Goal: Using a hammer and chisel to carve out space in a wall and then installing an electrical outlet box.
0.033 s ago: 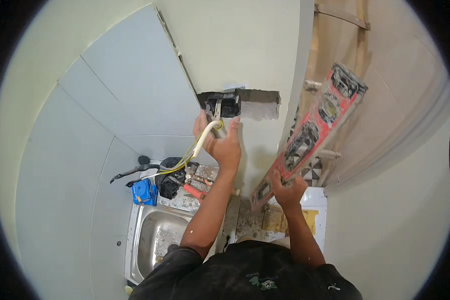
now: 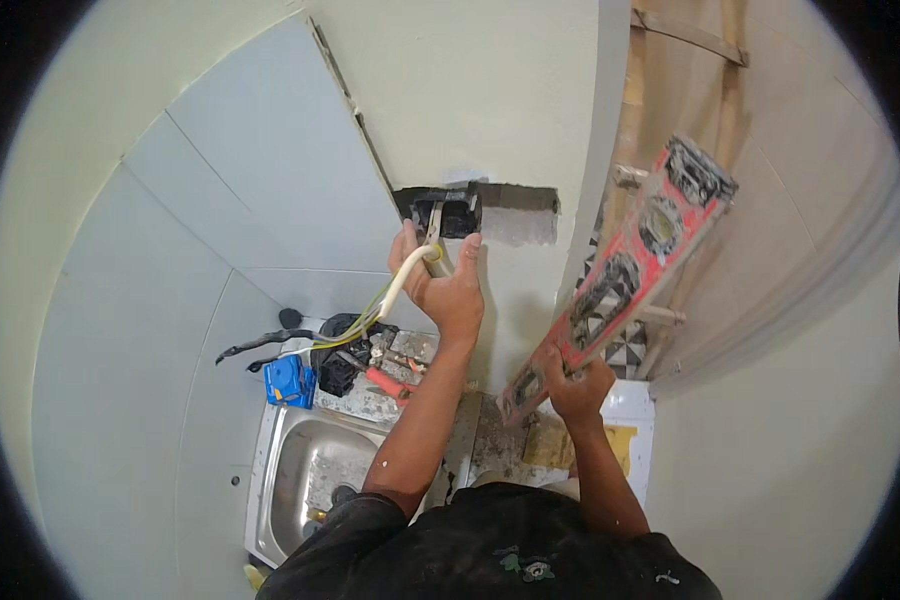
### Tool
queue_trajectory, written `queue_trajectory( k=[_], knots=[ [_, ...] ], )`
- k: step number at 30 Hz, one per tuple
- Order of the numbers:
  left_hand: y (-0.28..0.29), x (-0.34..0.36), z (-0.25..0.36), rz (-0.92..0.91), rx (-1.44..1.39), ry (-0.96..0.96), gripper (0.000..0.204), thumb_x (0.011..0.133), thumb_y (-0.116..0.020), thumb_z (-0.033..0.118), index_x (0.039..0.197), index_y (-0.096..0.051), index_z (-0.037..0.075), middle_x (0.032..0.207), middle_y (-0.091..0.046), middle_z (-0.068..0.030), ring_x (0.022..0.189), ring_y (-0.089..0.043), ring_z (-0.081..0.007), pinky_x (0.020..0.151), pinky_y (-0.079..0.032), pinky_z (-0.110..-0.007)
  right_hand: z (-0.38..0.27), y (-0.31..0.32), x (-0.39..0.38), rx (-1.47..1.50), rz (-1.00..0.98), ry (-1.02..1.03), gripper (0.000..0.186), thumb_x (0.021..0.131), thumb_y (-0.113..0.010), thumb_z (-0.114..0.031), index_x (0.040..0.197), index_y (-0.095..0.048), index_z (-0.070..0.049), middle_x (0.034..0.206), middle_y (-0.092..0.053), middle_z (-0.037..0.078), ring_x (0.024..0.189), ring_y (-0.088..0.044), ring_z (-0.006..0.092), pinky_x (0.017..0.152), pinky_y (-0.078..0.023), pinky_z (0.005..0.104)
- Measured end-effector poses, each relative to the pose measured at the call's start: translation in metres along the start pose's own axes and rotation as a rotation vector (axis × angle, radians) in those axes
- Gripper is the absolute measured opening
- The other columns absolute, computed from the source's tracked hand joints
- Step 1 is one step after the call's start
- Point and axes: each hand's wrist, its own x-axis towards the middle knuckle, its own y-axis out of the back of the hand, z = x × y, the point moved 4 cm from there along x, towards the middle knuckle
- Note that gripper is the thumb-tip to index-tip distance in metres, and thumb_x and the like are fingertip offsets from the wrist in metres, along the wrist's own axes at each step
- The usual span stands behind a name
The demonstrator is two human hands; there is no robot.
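Observation:
A black electrical box sits in a rectangular cut-out in the cream wall. Just below it is my left hand, cupped against the wall with thumb and fingers apart. A thick cream cable comes out of the box and bends down across that hand. From its end, yellow-green and dark wires trail left. My right hand is closed round the lower part of a red spirit level smeared with grey mortar. The level is tilted, its upper end leaning right and away from my left hand.
A steel sink lies at lower left. On the dirty counter beside it are a blue box, a red-handled tool and black plastic pieces. A bamboo ladder leans at the right. Pale blue panels cover the left wall.
The upper end of the spirit level has dipped slightly. My left hand keeps its place below the box.

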Motion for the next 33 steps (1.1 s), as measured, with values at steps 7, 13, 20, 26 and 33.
queue_trajectory(
  k=[7,13,20,26,33],
  knots=[
    [-0.027,0.002,-0.017,0.206,-0.139,0.131,0.066,0.070,-0.080,0.023,0.121,-0.052,-0.007,0.122,-0.045,-0.0179,0.111,-0.046,-0.0273,0.095,-0.039,-0.037,0.051,0.046,0.030,0.219,-0.240,-0.058,0.018,0.068,-0.071,-0.015,0.084,-0.066,-0.007,0.076,-0.067,0.012,0.070,-0.066,0.0290,0.064,-0.051,0.0350],
    [-0.030,0.001,-0.016,0.185,-0.047,0.158,0.065,0.070,-0.080,0.021,0.119,-0.051,-0.011,0.117,-0.052,-0.0176,0.103,-0.055,-0.0230,0.091,-0.044,-0.032,0.114,0.074,0.048,0.220,-0.417,-0.036,0.020,0.064,-0.069,-0.012,0.083,-0.063,-0.007,0.075,-0.065,0.012,0.068,-0.063,0.0354,0.062,-0.050,0.0403],
    [-0.026,0.001,-0.029,0.220,-0.103,0.227,0.062,0.071,-0.079,0.020,0.119,-0.052,-0.008,0.115,-0.054,-0.0162,0.103,-0.054,-0.0229,0.093,-0.042,-0.032,0.158,0.088,0.060,0.173,-0.461,0.141,0.022,0.066,-0.071,-0.008,0.086,-0.062,-0.007,0.077,-0.066,0.011,0.066,-0.064,0.0312,0.060,-0.050,0.0374],
    [-0.021,0.011,-0.030,0.165,-0.005,0.296,0.064,0.067,-0.081,0.021,0.118,-0.054,-0.008,0.115,-0.058,-0.0200,0.105,-0.056,-0.0249,0.095,-0.041,-0.033,0.163,0.081,0.059,0.243,-0.468,0.225,0.019,0.060,-0.072,-0.010,0.074,-0.060,-0.006,0.068,-0.061,0.012,0.061,-0.060,0.0355,0.054,-0.047,0.0413],
    [-0.022,0.001,-0.007,0.069,-0.052,0.195,0.073,0.068,-0.081,0.025,0.122,-0.047,-0.011,0.110,-0.059,-0.0205,0.099,-0.057,-0.0225,0.088,-0.044,-0.032,0.165,0.081,0.020,0.259,-0.635,0.298,0.021,0.063,-0.074,-0.006,0.082,-0.063,-0.003,0.076,-0.065,0.013,0.066,-0.063,0.0318,0.061,-0.049,0.0376]
  ],
)
